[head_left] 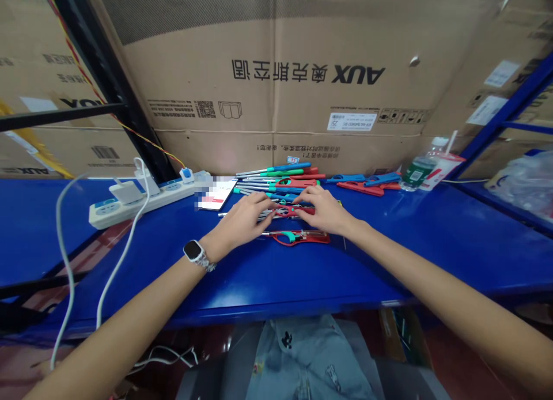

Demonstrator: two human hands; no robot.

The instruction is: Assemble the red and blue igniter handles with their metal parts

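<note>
My left hand point(245, 218), with a white watch at the wrist, has its fingers closed round the metal end of a red long-necked lighter point(288, 211). At the other end of that lighter, my right hand point(324, 208) pinches the red body. Nearer me lies an opened red lighter point(315, 237) with a teal trigger, its inside parts showing. Beyond my hands is a row of lighters with blue, green and red handles point(289, 173). Blue and red casing pieces point(367, 182) rest to the right of the row.
A power strip point(103, 214) with plugs and white cables is on the left. A phone point(219, 193) lies beside the lighters. A bottle point(417, 170) and a cup point(443, 168) stand at the back right. Large cardboard boxes point(302, 106) rise behind the blue table point(242, 290).
</note>
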